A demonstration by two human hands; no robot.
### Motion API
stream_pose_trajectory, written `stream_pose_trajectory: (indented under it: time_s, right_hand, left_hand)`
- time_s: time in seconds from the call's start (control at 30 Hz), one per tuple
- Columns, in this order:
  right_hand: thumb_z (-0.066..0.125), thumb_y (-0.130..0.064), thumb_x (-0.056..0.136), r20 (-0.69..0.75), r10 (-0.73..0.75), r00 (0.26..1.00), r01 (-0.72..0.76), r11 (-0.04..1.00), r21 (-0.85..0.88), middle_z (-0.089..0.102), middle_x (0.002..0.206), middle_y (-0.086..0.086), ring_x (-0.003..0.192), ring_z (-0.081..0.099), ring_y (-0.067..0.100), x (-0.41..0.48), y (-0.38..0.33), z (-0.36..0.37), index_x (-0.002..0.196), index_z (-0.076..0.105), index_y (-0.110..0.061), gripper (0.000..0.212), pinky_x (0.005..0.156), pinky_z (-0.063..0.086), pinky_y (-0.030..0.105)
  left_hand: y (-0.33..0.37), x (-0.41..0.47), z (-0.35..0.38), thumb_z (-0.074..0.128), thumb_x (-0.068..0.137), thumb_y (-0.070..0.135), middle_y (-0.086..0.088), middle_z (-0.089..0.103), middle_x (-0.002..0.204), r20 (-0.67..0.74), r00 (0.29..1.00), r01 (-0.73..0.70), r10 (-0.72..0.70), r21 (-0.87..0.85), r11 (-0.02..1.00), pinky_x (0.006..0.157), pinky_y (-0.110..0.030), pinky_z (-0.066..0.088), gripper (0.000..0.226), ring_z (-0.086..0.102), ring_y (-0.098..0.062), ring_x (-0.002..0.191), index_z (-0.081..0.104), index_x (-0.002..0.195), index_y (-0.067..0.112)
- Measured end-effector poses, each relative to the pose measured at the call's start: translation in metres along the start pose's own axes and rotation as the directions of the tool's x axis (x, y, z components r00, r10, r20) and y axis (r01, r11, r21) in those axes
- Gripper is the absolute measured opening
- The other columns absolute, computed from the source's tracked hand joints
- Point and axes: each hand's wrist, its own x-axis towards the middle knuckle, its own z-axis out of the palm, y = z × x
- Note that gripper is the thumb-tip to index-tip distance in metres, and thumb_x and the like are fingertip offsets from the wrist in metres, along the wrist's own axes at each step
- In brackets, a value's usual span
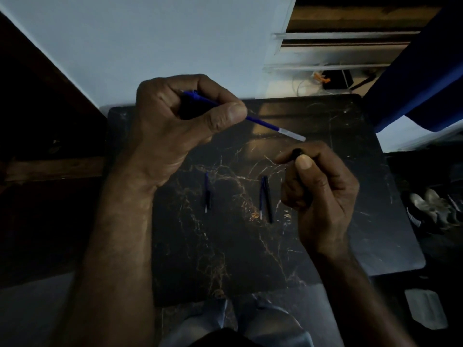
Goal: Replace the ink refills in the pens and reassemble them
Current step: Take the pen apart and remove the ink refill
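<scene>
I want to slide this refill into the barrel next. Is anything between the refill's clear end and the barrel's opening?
Nothing visible. The refill in the left hand ends just above the barrel held in the right hand, with open air between them.

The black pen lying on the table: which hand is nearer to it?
Right. The right hand is just beside the black pen; the left hand is farther up-left.

You had a dark marble-patterned table (350,171) in front of you, veined in gold and white, pushed up to a pale wall (150,33). A blue curtain (431,71) hung at the upper right. Beside the table on the right, a pair of grey shoes (431,209) sat on the floor (dim light, details hard to make out). Cables (325,81) lay tangled beyond the far edge.
</scene>
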Motion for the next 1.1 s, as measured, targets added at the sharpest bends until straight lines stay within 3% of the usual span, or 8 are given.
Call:
stream_pose_trajectory:
  time_s: [0.27, 0.53, 0.77, 0.87, 0.93, 1.03, 1.1]
  right_hand:
    - [0.048, -0.019, 0.105, 0.017, -0.025, 1.000, 0.026, 0.999, -0.020, 0.050, 0.065, -0.014, 0.047, 0.042, 0.006, 0.000, 0.002, -0.003, 0.102, 0.066, -0.011, 0.021, 0.049, 0.036, 0.027]
    - [0.049, -0.019, 0.106, 0.047, -0.020, 0.999, 0.023, 0.997, -0.079, 0.054, 0.074, -0.025, 0.053, 0.044, 0.001, -0.002, 0.008, -0.005, 0.102, 0.068, -0.013, 0.020, 0.053, 0.039, 0.023]
    - [0.050, -0.019, 0.106, 0.040, -0.024, 0.999, 0.028, 0.994, -0.105, 0.054, 0.075, -0.026, 0.053, 0.046, 0.002, -0.003, 0.009, -0.004, 0.102, 0.069, -0.012, 0.021, 0.053, 0.040, 0.023]
    - [0.050, -0.017, 0.107, 0.062, -0.036, 0.997, 0.045, 0.990, -0.137, 0.052, 0.076, -0.023, 0.058, 0.047, 0.004, -0.004, 0.011, -0.003, 0.101, 0.069, -0.008, 0.022, 0.057, 0.041, 0.023]
    - [0.050, -0.016, 0.107, 0.077, -0.034, 0.996, 0.045, 0.988, -0.146, 0.054, 0.079, -0.024, 0.063, 0.049, 0.002, -0.006, 0.013, 0.000, 0.101, 0.069, -0.006, 0.023, 0.063, 0.041, 0.021]
    - [0.050, -0.016, 0.107, 0.076, -0.036, 0.996, 0.045, 0.990, -0.132, 0.055, 0.079, -0.019, 0.065, 0.050, 0.001, -0.008, 0.016, 0.007, 0.104, 0.070, -0.007, 0.022, 0.065, 0.041, 0.019]
    - [0.047, -0.014, 0.107, 0.052, -0.041, 0.998, 0.047, 0.993, -0.107, 0.055, 0.078, -0.024, 0.063, 0.047, -0.003, -0.008, 0.018, 0.013, 0.106, 0.069, -0.015, 0.022, 0.062, 0.040, 0.015]
  left_hand:
    - [0.015, 0.001, -0.006, 0.084, 0.093, 0.018, 0.028, 0.077, 0.081, 0.091, 0.996, 0.004, -0.023, 0.211, 0.977, 0.069, -0.008, 0.050, 0.012, 0.070, 0.007, 0.071, 0.074, 0.096, 0.025]
    - [0.023, 0.004, -0.004, 0.082, 0.090, 0.022, 0.031, 0.075, 0.078, 0.104, 0.994, -0.001, -0.025, 0.243, 0.970, 0.070, -0.007, 0.050, 0.011, 0.069, 0.009, 0.071, 0.074, 0.097, 0.025]
    - [0.024, 0.006, -0.002, 0.084, 0.088, 0.024, 0.028, 0.079, 0.085, 0.158, 0.987, -0.018, -0.029, 0.284, 0.959, 0.079, -0.013, 0.055, 0.013, 0.075, 0.003, 0.082, 0.075, 0.097, 0.028]
    - [0.025, 0.006, -0.001, 0.085, 0.088, 0.029, 0.012, 0.082, 0.087, 0.176, 0.984, -0.014, -0.039, 0.290, 0.957, 0.075, -0.018, 0.057, 0.009, 0.076, -0.008, 0.077, 0.077, 0.091, 0.026]
    - [0.025, 0.008, 0.004, 0.087, 0.087, 0.029, 0.004, 0.078, 0.077, 0.203, 0.977, 0.003, -0.067, 0.301, 0.954, 0.067, -0.016, 0.052, 0.010, 0.069, -0.004, 0.067, 0.079, 0.089, 0.024]
    - [0.020, 0.009, 0.023, 0.090, 0.088, 0.029, 0.015, 0.058, 0.056, 0.249, 0.956, 0.059, -0.156, 0.357, 0.932, 0.055, -0.013, 0.039, 0.018, 0.050, 0.001, 0.052, 0.079, 0.083, 0.016]
    - [0.016, 0.006, 0.035, 0.089, 0.090, 0.029, 0.019, 0.057, 0.054, 0.255, 0.951, 0.065, -0.173, 0.383, 0.921, 0.054, -0.009, 0.038, 0.022, 0.050, 0.002, 0.048, 0.076, 0.082, 0.014]
